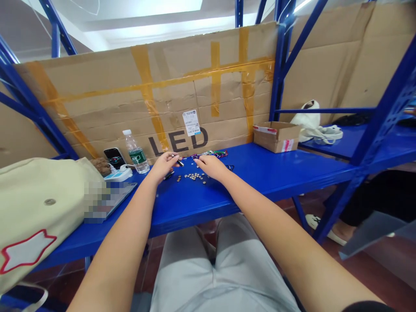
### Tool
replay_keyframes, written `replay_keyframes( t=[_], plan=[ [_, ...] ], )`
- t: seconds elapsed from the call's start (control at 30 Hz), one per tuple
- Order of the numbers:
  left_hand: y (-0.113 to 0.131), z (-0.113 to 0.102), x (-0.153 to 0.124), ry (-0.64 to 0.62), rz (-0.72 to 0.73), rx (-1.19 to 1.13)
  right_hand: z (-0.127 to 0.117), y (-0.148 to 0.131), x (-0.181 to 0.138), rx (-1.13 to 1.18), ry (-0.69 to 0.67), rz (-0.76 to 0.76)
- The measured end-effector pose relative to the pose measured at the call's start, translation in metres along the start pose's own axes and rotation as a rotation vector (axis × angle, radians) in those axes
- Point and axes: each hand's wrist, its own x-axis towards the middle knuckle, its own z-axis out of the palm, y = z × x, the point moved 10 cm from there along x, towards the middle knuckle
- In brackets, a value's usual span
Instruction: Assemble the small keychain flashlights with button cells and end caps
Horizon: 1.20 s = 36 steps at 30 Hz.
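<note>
My left hand [165,166] is closed around a small black stick-like thing [180,163], which pokes out past the fingertips. Below that hand, a second dark thing [168,175] lies on the blue table [256,173]. My right hand [211,167] hovers low over the table with curled fingers; whatever they pinch is too small to make out. Between and just in front of both hands lie several small round metallic pieces [194,176], like button cells or coins. A bundle of colourful cords [212,153] stretches behind the hands, and a dark loop [230,167] sits beside my right wrist.
A water bottle [136,154], a phone [114,157], a white power strip [118,174] and a cream bag [39,190] stand at the left. Further right is an open cardboard box [277,136]. A tall cardboard sheet [182,95] walls the back; blue posts [279,69] frame the table.
</note>
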Motion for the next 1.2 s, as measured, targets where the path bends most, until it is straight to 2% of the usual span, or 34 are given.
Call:
replay_keyframes(
  t=[0.13,0.2,0.3,0.47,0.57,0.63,0.8,0.87,1.0,1.1,1.2],
  plan=[
    [0.009,-0.029,0.004,0.163,0.151,0.643,-0.003,0.029,-0.001,-0.185,-0.055,0.203],
    [0.005,-0.039,0.007,0.183,0.169,0.82,-0.008,0.043,-0.002,-0.24,-0.068,0.283],
    [-0.011,-0.045,0.013,0.148,0.148,0.954,-0.015,0.063,-0.005,-0.288,-0.095,0.376],
    [-0.033,-0.042,0.017,0.052,0.112,1.03,-0.025,0.099,-0.014,-0.315,-0.166,0.527],
    [-0.037,-0.037,0.017,0.0,0.112,1.024,-0.025,0.109,-0.016,-0.341,-0.197,0.55],
    [-0.039,-0.035,0.017,-0.016,0.099,1.012,-0.019,0.105,-0.013,-0.355,-0.224,0.496],
    [-0.041,-0.034,0.019,-0.023,0.091,0.993,0.007,0.073,-0.007,-0.33,-0.309,0.259],
    [-0.043,-0.035,0.02,-0.015,0.091,0.99,0.01,0.068,-0.006,-0.326,-0.307,0.235],
    [-0.037,-0.033,0.021,0.013,0.116,0.979,0.009,0.074,-0.009,-0.352,-0.32,0.294],
    [-0.023,-0.019,0.025,0.031,0.168,1.006,0.01,0.081,-0.013,-0.369,-0.355,0.342],
    [-0.01,0.017,0.035,-0.059,0.225,1.029,0.008,0.082,-0.015,-0.359,-0.347,0.36]
  ],
)
